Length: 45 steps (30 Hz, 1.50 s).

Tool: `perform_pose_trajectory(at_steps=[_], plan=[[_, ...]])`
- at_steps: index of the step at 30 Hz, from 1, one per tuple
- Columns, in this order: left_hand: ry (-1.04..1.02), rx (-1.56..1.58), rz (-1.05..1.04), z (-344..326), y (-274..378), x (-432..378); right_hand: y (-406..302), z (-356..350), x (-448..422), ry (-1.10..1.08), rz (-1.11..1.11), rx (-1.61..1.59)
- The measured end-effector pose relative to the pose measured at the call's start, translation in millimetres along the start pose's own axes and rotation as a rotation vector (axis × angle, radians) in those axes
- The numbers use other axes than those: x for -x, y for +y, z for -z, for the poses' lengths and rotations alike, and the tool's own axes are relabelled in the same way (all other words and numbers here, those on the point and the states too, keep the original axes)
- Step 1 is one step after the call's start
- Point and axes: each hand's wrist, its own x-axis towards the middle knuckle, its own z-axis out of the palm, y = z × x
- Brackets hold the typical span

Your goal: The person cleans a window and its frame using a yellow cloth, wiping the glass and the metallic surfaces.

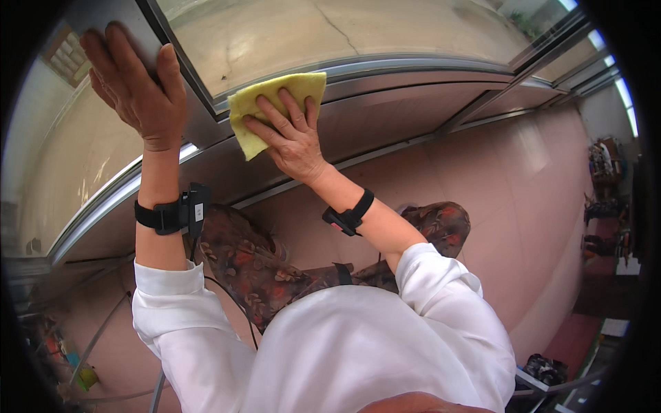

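A yellow cleaning cloth (pixel 253 111) lies spread under my right hand (pixel 292 131), which presses it with fingers apart against the metal frame (pixel 356 82) below a glass pane (pixel 289 36). Part of the cloth overlaps the lower edge of the glass. To the left, my left hand (pixel 139 88) is raised flat against the upright metal door stile (pixel 193 111), fingers spread, with nothing seen in it. Its palm is hidden. Each forearm wears a black strap with a small device.
Metal lower panels (pixel 403 111) run along the glazing above the pinkish tiled floor (pixel 501 180). A second glass pane (pixel 67 170) stands at the left. Thin grey tubes (pixel 98 335) and small coloured items are at the lower left. Dark shelving with assorted goods (pixel 607 160) lines the right.
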Motion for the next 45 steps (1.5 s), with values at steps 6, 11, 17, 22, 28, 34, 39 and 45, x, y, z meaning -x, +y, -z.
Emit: perform_pose_trajectory(at_steps=[6,11,17,22,28,34,39,45], plan=[[-0.031,-0.052,0.029,10,1,-4,101,35,25,0.213,-0.214,0.179],[-0.056,-0.065,0.031,9,7,-7,189,76,30,0.548,-0.648,-0.005],[-0.059,-0.098,0.029,11,5,-8,127,51,9,0.603,-0.766,-0.157],[-0.076,-0.128,-0.008,10,0,-4,21,13,37,0.208,-0.433,-0.155],[-0.065,-0.151,-0.005,12,1,-6,117,52,45,0.373,-0.541,-0.098],[-0.067,-0.143,-0.017,10,8,-8,252,110,44,0.49,-1.019,-0.084],[-0.076,-0.122,0.01,12,2,-5,186,70,24,0.559,-0.856,0.066],[-0.068,-0.128,-0.019,8,4,-6,46,30,37,0.251,-0.523,-0.057]])
